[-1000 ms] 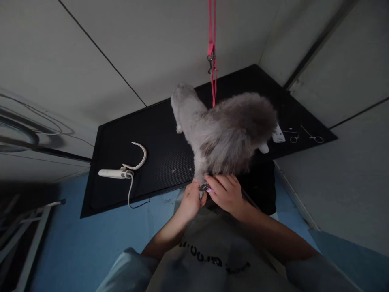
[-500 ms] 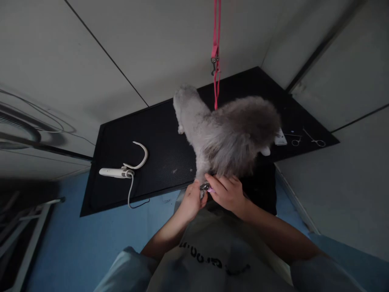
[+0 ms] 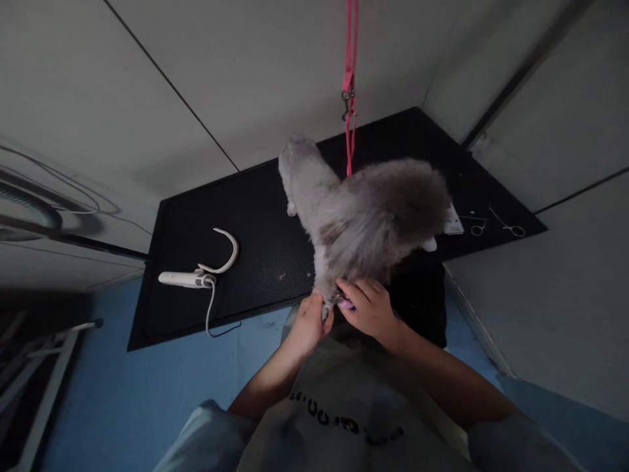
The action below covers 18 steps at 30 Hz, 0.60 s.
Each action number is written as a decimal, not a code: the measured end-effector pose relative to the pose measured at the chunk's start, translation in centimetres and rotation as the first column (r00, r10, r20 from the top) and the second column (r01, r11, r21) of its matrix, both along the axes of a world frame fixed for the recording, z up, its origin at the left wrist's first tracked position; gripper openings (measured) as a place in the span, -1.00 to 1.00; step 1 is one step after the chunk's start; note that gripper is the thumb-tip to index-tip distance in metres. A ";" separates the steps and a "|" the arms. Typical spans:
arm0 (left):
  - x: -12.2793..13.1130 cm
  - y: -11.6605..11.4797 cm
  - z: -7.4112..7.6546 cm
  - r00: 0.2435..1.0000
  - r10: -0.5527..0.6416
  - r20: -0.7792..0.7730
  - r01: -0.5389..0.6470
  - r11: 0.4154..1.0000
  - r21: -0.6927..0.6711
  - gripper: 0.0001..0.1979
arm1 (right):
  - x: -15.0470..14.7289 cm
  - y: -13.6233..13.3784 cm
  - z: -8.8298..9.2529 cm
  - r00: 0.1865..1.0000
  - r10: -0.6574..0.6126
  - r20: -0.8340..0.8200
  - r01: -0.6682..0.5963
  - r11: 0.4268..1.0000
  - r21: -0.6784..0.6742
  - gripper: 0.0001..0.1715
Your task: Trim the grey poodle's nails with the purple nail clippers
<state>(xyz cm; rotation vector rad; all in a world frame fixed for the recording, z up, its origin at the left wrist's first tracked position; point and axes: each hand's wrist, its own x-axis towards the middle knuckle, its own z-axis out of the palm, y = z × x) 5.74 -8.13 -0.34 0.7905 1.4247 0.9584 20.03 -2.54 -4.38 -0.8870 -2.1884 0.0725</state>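
A grey furry animal (image 3: 314, 187), clipped short on the body and with a bushy tail (image 3: 403, 196), stands on a black grooming table, facing away. Whether it is a cat or a small dog I cannot tell. My left hand (image 3: 309, 322) is closed around its paw (image 3: 325, 311) at the table's near edge. Close beside it, my right hand (image 3: 367, 308) is wrapped round nail clippers (image 3: 346, 303) with purple handles. Their metal head lies close to the paw, partly hidden by my fingers and the fur; whether it touches a claw I cannot tell.
A pink leash (image 3: 349, 78) hangs behind the animal. On the table (image 3: 265, 216) lie a white corded device (image 3: 184, 279) with a curved band, left, and scissors (image 3: 514, 230) and a white packet (image 3: 453, 221), right. Walls stand behind and at the right.
My right hand has shifted slightly, drawing the clippers a little right, away from my left hand. The tail and hindquarters have moved slightly left. My left hand keeps its hold on the paw.
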 end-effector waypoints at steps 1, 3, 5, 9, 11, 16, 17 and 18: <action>0.0 0.0 0.0 1.000 0.004 -0.001 -0.004 1.000 0.000 -0.29 | 0.0 0.0 -0.2 0.999 -0.033 -0.016 0.033 0.999 -0.019 -0.66; -0.1 0.0 -0.1 1.000 0.009 0.005 -0.009 1.000 -0.008 -0.28 | -0.1 -0.1 -0.5 0.993 -0.088 -0.082 0.081 0.994 -0.079 -0.68; -0.2 0.0 -0.5 1.000 0.003 0.011 -0.003 1.000 -0.007 -0.28 | -0.3 -0.7 -0.4 0.972 -0.125 -0.200 0.083 0.975 -0.206 -0.66; -0.2 -0.1 -1.6 0.999 0.029 -0.043 -0.028 0.999 0.032 -0.33 | -1.3 -1.6 0.8 0.902 -0.152 -0.404 -0.059 0.883 -0.465 -0.56; -0.1 0.0 -1.8 0.997 0.047 -0.065 -0.044 0.998 0.055 -0.36 | -1.8 -1.5 1.4 0.892 -0.143 -0.428 -0.114 0.847 -0.519 -0.58; 0.1 0.4 -1.3 0.990 0.027 -0.138 -0.011 0.994 0.111 -0.39 | -2.7 -0.7 1.5 0.848 -0.138 -0.512 -0.239 0.763 -0.601 -0.55; 0.2 0.5 -1.1 0.988 0.019 -0.153 0.001 0.992 0.129 -0.40 | -2.7 -0.7 1.2 0.834 -0.143 -0.533 -0.261 0.748 -0.610 -0.53; 0.2 0.5 -1.0 0.987 0.011 -0.159 0.013 0.989 0.149 -0.41 | -2.7 -0.6 0.7 0.821 -0.150 -0.550 -0.280 0.734 -0.618 -0.52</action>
